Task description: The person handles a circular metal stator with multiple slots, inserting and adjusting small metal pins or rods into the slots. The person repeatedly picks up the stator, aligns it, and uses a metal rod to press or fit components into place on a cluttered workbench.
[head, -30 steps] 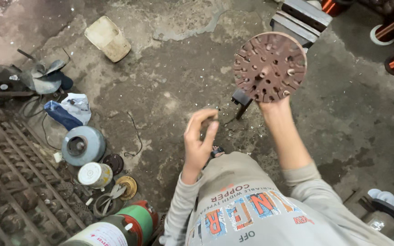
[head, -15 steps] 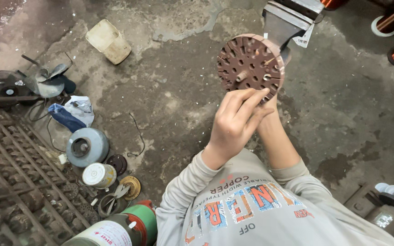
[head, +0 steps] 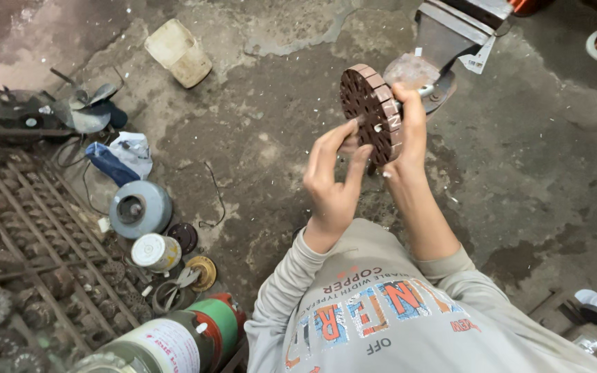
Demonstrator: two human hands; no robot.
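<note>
On the far left, a metal rack (head: 29,255) lies on the floor (head: 257,138), and its rows hold small dark round parts. Near it sits a grey round can (head: 139,207) with a hole in its top, and I cannot see what is inside. Just below that is a small white tin (head: 155,251) with its lid on. At the bottom lies a green and white bottle (head: 174,338) on its side. Farther up, a cream tub (head: 177,52) lies tipped over on the floor.

In the middle, the left hand (head: 333,183) is raised with its fingers (head: 326,141) stretched up. The fingertips touch the flat holed face of the brown disc (head: 371,114). The disc is up in the air, standing on its edge, above the grey sweater (head: 381,311). The right hand (head: 409,131) is wrapped around the disc's rim and grips it from behind, arm bent upward. Behind it is a metal vise (head: 450,41).
</note>
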